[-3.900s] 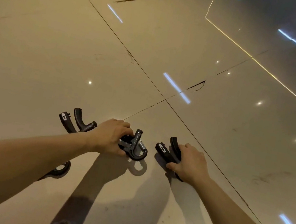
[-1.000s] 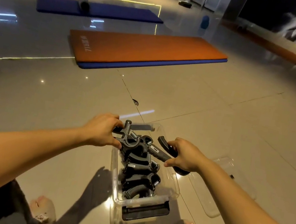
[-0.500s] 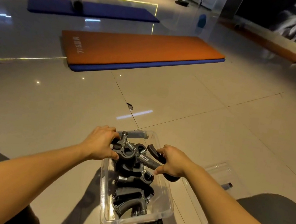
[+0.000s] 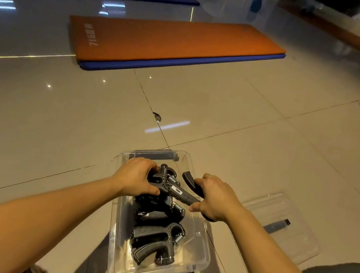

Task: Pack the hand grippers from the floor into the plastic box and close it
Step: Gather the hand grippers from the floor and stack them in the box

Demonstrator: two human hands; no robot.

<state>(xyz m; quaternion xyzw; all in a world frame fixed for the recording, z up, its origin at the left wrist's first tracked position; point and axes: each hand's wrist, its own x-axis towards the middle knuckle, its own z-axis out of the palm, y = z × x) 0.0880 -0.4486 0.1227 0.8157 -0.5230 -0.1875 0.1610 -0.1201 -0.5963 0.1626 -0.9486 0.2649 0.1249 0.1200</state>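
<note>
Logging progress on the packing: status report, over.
Left grip and right grip each holding a hand gripper over the plastic box. Others already inside. Lid off, beside box. Nothing blocking.

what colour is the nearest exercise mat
The mat is orange over a blue underside; head view.

Both my bare forearms reach forward and converge over the far half of the clear plastic box [image 4: 204, 246]. My left hand [image 4: 137, 176] sits over the box's far-left part, knuckles up, fingers curled down, thumb laid along the near side of the black spring hand grippers [image 4: 175, 191] it grips. My right hand [image 4: 214, 198] is over the box's right rim, fingers wrapped round black handles. The hands are near each other, not touching.
</note>
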